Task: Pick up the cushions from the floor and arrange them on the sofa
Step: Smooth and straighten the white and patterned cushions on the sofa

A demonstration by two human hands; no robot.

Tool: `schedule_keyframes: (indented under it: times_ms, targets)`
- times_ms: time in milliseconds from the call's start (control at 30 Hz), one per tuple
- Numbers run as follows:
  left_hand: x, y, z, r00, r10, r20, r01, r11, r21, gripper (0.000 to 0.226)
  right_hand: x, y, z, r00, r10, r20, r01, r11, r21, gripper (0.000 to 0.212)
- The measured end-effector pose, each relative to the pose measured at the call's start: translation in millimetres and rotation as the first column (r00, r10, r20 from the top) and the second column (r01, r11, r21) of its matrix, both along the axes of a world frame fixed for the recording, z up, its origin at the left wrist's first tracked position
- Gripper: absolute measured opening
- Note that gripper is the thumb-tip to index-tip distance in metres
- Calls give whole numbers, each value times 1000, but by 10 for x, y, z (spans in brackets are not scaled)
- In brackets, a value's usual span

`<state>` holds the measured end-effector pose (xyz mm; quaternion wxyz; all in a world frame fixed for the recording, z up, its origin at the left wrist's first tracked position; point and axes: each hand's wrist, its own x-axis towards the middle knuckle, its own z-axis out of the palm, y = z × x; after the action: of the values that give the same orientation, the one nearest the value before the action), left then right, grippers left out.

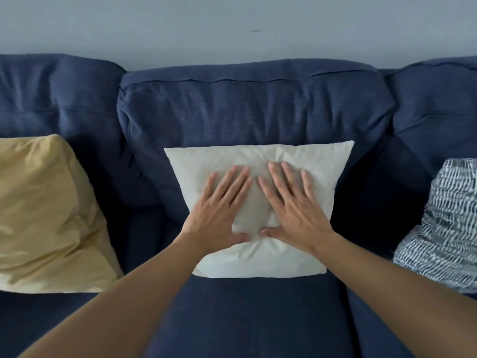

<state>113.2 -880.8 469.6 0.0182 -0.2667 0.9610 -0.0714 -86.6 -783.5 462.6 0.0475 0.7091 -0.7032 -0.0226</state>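
Note:
A white cushion (pixel 296 161) leans upright against the middle back pad of the dark blue sofa (pixel 253 107). My left hand (pixel 219 210) and my right hand (pixel 291 208) both lie flat on its front with fingers spread, pressing a dent into the middle. Neither hand grips anything. A yellow cushion (pixel 46 215) rests on the left seat against the back. A blue-and-white patterned cushion (pixel 444 228) stands on the right seat, partly cut off by the frame edge. The floor is out of view.
A pale grey wall (pixel 232 27) runs behind the sofa. Bare blue seat (pixel 247 319) shows in front of the white cushion, between my forearms.

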Motion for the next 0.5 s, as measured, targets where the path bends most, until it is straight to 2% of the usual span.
schedule_keyframes:
  times_ms: [100, 267, 367, 433, 467, 500]
  targets:
    - [48, -275, -43, 998, 33, 48, -32, 999, -30, 128, -242, -95, -25, 999, -18, -41, 19, 1000, 15, 128]
    - [437, -705, 52, 984, 137, 111, -127, 988, -89, 130, -776, -73, 33, 988, -141, -67, 145, 988, 54, 136]
    - [706, -853, 189, 978, 196, 76, -192, 980, -56, 118, -1026, 45, 130, 968, -250, -17, 250, 966, 65, 122]
    - [774, -918, 332, 982, 186, -42, -185, 983, 19, 98, -1175, 83, 254, 920, -374, 117, 372, 927, 43, 101]
    - [772, -943, 413, 969, 207, -136, -199, 978, 68, 86, -1251, 79, 325, 854, -444, 273, 452, 891, 35, 91]
    - [752, -971, 486, 938, 247, -244, -224, 968, 117, 74, -1318, 53, 407, 738, -488, 466, 531, 846, 46, 83]
